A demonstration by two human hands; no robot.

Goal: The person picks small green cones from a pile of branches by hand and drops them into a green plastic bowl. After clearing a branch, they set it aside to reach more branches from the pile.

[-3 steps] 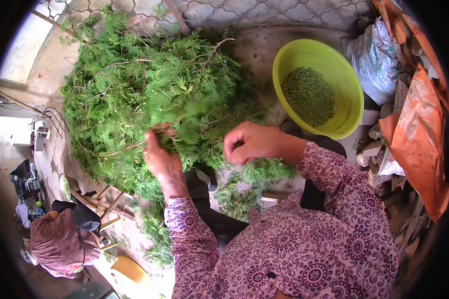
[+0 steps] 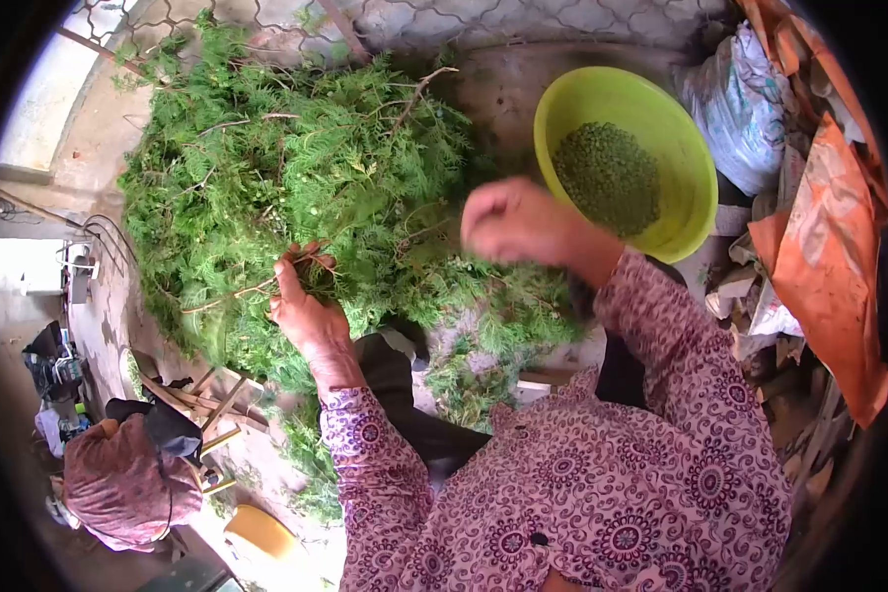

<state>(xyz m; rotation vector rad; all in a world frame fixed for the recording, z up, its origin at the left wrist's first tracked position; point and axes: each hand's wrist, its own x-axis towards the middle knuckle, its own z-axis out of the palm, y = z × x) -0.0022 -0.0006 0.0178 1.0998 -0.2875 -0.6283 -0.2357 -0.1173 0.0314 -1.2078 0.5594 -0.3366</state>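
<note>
My left hand (image 2: 308, 311) is closed round the stem of a thin evergreen branch (image 2: 257, 288), whose feathery green sprays spread around the fingers. Under and beyond it lies a large heap of cut evergreen branches (image 2: 306, 168). My right hand (image 2: 518, 222), smeared by motion, is raised off the heap on the side toward the basin. Its fingers look curled in, and whatever they hold is hidden. Close to that hand stands a yellow-green basin (image 2: 683, 163), with many small round green cones (image 2: 607, 178) in its bottom.
A white sack (image 2: 745, 109) and an orange sheet (image 2: 824, 286) lie on the right over stacked wood. At lower left another person (image 2: 133, 474) bends near a wooden frame and a yellow container (image 2: 259, 533). Wire mesh (image 2: 523, 20) runs along the back.
My right hand has moved away from the left hand, up and to the right toward the basin. The left hand keeps its hold on the branch, nearly in place.
</note>
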